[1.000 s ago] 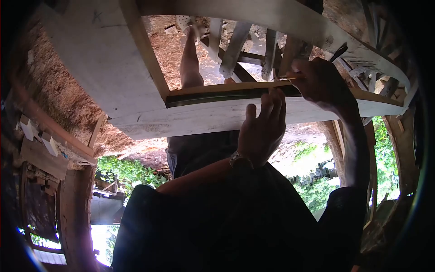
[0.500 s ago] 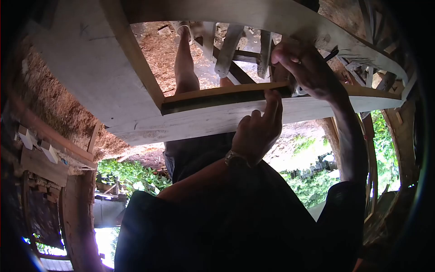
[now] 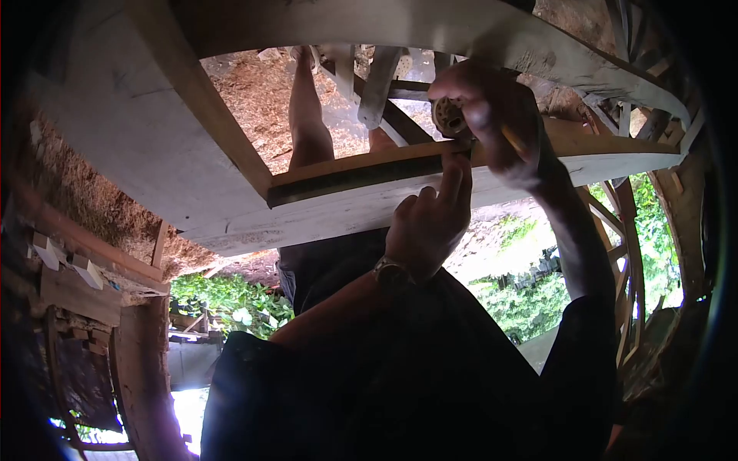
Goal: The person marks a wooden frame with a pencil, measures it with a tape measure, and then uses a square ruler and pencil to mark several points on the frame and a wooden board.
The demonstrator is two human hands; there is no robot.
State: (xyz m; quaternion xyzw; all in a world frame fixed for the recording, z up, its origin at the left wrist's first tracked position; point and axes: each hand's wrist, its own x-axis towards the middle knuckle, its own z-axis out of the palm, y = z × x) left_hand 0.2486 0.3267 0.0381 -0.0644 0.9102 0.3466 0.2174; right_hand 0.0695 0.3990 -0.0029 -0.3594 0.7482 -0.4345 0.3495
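Note:
My left hand (image 3: 430, 223), with a watch on the wrist, reaches up to the near frame edge. Its fingertips are together at the end of a dark strip (image 3: 361, 177) along the pale wooden board (image 3: 338, 213); what they pinch is too small to make out. Just above and to the right, my right hand (image 3: 500, 127) is closed round a tool with a round, holed end (image 3: 449, 117), held over the frame edge close to the left fingertips. The rest of the tool is hidden by the hand.
A curved wooden rib (image 3: 369, 27) arches across the top, joined by a slanted batten (image 3: 204, 96) to a wide panel (image 3: 138, 146). Through the opening show a leg (image 3: 307, 123), loose boards (image 3: 379, 86) and wood shavings. Timber posts (image 3: 142, 369) stand at the sides.
My right hand has moved left and turned, bringing the tool's round end into view. My left hand has shifted slightly left as the whole view moved a little.

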